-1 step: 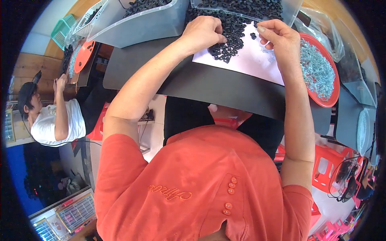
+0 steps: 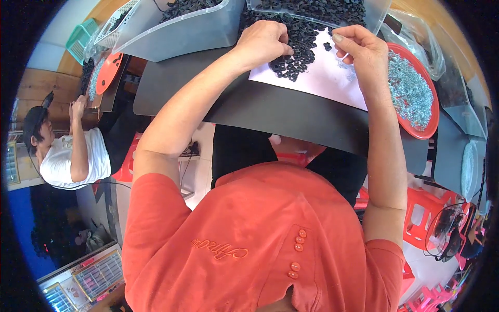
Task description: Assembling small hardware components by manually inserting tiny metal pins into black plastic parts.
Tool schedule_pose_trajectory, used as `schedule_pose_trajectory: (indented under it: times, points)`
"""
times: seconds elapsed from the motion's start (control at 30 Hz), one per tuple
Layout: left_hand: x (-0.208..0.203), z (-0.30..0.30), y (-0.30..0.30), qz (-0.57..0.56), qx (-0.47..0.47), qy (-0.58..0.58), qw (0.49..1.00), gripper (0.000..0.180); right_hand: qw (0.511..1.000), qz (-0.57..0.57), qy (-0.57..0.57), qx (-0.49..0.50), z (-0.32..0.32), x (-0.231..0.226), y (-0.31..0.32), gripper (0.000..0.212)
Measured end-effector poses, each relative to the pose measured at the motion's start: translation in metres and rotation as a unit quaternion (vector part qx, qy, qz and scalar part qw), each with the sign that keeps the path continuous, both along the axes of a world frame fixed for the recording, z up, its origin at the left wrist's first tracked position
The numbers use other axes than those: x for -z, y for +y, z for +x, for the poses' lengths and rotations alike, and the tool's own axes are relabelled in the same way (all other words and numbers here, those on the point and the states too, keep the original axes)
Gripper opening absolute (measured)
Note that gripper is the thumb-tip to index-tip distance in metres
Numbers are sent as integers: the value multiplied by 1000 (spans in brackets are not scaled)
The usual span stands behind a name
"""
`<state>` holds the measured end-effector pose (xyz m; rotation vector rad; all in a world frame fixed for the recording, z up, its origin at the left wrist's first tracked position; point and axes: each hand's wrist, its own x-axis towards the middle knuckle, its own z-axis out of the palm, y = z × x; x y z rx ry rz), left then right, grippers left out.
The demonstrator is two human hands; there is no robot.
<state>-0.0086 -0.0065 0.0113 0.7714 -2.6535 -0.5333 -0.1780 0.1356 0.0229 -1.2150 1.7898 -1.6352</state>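
Small black plastic parts (image 2: 293,65) lie in a heap on a white sheet (image 2: 332,88) at the front of the dark table. My left hand (image 2: 264,44) rests at the heap's left edge, thumb and fingers curled toward the parts; whatever they hold is hidden. Over the sheet's right side, my right hand (image 2: 364,49) is closed in a pinch, with a small black part (image 2: 330,31) at its fingertips. One loose black part (image 2: 327,46) lies just below that pinch. Beside my right wrist stands a red round tray (image 2: 435,112) of small silvery metal pieces (image 2: 410,91).
Clear plastic bins (image 2: 182,41) of black parts stand at the back, one directly behind the heap. Clear plastic bags (image 2: 423,36) lie behind the red tray. At far left, a person in a white shirt (image 2: 78,161) works by another red tray (image 2: 110,73). Red stools (image 2: 423,208) stand at right.
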Motion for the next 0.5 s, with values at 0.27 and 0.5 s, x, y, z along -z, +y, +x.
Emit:
schedule_pose_trajectory:
  times: [0.27, 0.5]
  points:
    - [16, -4, 1, -213, 71, -5, 974, 13, 999, -32, -10, -22, -1, 6, -3, 12]
    - [22, -5, -5, -222, 103, 50, 968, 12, 999, -29, -15, -25, -1, 7, -3, 11]
